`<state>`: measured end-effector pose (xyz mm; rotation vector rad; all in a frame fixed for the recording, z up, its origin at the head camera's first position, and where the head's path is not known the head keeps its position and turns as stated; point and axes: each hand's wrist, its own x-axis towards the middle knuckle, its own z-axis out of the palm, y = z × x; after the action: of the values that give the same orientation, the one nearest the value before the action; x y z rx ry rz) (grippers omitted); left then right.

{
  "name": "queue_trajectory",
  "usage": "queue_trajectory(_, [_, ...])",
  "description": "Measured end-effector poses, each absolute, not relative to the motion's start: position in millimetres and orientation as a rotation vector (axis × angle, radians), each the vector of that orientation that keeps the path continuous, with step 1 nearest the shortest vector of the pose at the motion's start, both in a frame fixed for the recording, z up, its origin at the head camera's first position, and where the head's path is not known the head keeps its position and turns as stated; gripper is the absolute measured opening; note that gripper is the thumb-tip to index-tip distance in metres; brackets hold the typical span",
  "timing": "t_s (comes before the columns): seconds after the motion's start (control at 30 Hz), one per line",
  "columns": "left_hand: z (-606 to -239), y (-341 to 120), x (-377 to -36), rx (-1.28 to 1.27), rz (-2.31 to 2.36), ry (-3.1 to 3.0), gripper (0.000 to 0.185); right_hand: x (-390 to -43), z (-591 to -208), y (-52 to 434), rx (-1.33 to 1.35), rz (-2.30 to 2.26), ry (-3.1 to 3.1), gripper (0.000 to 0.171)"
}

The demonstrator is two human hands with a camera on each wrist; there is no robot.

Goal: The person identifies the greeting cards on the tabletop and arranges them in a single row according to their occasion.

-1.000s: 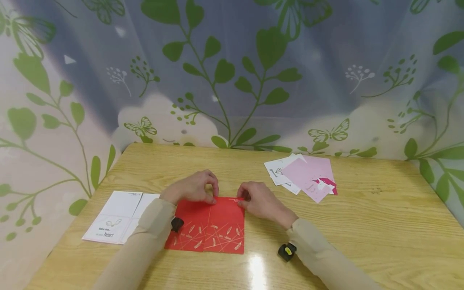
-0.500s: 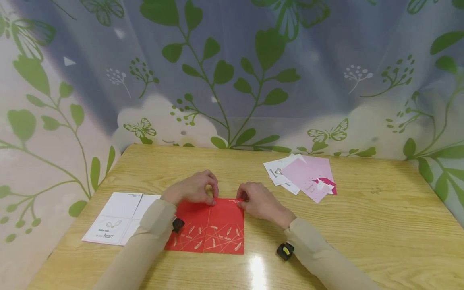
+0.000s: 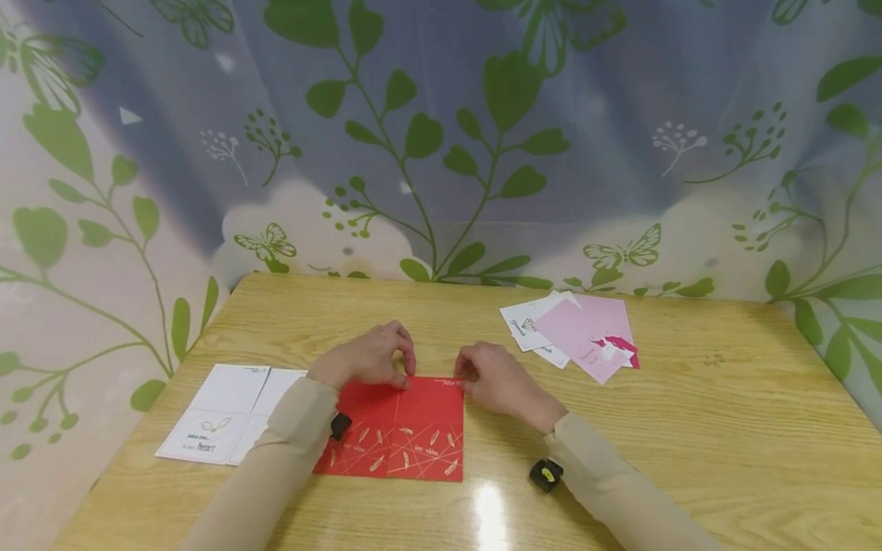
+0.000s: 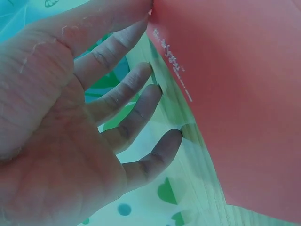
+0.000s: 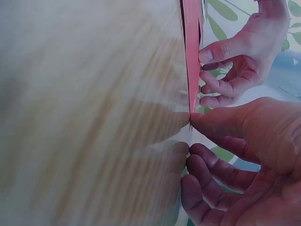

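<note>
A red card (image 3: 403, 432) with thin white line drawings lies flat on the wooden table (image 3: 689, 428), its fold running down the middle. My left hand (image 3: 402, 373) pinches its far edge near the fold between thumb and forefinger. In the left wrist view the other fingers (image 4: 136, 117) curl loosely beside the red card (image 4: 235, 94). My right hand (image 3: 465, 376) pinches the card's far right corner. In the right wrist view the red card (image 5: 192, 56) shows edge-on, just off the wood at the corner, with the thumb (image 5: 225, 122) pressed on it.
An open white card (image 3: 220, 413) lies on the table to the left of the red one. A loose pile of pink and white cards (image 3: 582, 333) sits at the back right. A leaf-patterned curtain (image 3: 441, 153) hangs behind the table and round its left side.
The right hand's fingertips have shifted slightly right along the card's far edge to its corner. The left hand and the card have stayed put.
</note>
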<state>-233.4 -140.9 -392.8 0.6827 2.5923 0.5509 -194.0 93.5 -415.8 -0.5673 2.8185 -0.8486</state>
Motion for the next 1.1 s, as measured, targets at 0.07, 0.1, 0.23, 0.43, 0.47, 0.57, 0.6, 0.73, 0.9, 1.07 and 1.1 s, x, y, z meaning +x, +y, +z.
queue_trajectory(0.07, [-392.9, -141.4, -235.0, 0.700, 0.541, 2.590, 0.009, -194.5, -415.7, 99.4, -0.577, -0.861, 2.816, 0.009])
queue_trajectory(0.1, [-392.8, -141.9, -235.8, 0.710, 0.534, 2.590, 0.008, -194.9, -415.5, 103.0, -0.585, -0.868, 2.813, 0.009])
queue_trajectory(0.23, [-393.0, -141.2, -238.0, 0.777, 0.524, 2.596, 0.003, -197.6, -416.9, 120.6, -0.605, -0.905, 2.810, 0.009])
queue_trajectory(0.43, [-389.1, -126.2, -241.4, 0.797, 0.633, 2.583, 0.011, -202.5, -414.0, 155.0, -0.565, -0.927, 2.872, 0.008])
queue_trajectory(0.47, [-388.3, -122.0, -242.0, 0.782, 0.650, 2.582, 0.012, -203.5, -413.0, 161.0, -0.556, -0.924, 2.885, 0.008])
queue_trajectory(0.57, [-385.4, -106.9, -244.7, 0.760, 0.654, 2.589, 0.017, -206.7, -409.5, 177.8, -0.519, -0.906, 2.925, 0.008])
queue_trajectory(0.6, [-384.9, -101.5, -246.9, 0.769, 0.645, 2.594, 0.018, -207.9, -408.7, 183.3, -0.504, -0.896, 2.940, 0.009])
queue_trajectory(0.73, [-384.7, -79.1, -257.0, 0.831, 0.622, 2.602, 0.026, -211.1, -405.0, 203.1, -0.429, -0.840, 2.994, 0.014])
queue_trajectory(0.9, [-383.5, -47.4, -268.5, 0.950, 0.635, 2.592, 0.030, -213.6, -402.9, 229.5, -0.377, -0.743, 3.062, 0.016])
queue_trajectory(1.07, [-383.4, -18.5, -272.9, 1.017, 0.521, 2.595, 0.034, -214.1, -404.9, 249.0, -0.340, -0.693, 3.052, 0.018])
queue_trajectory(1.1, [-384.1, -14.0, -273.6, 1.024, 0.485, 2.599, 0.036, -214.1, -405.4, 251.6, -0.335, -0.683, 3.039, 0.018])
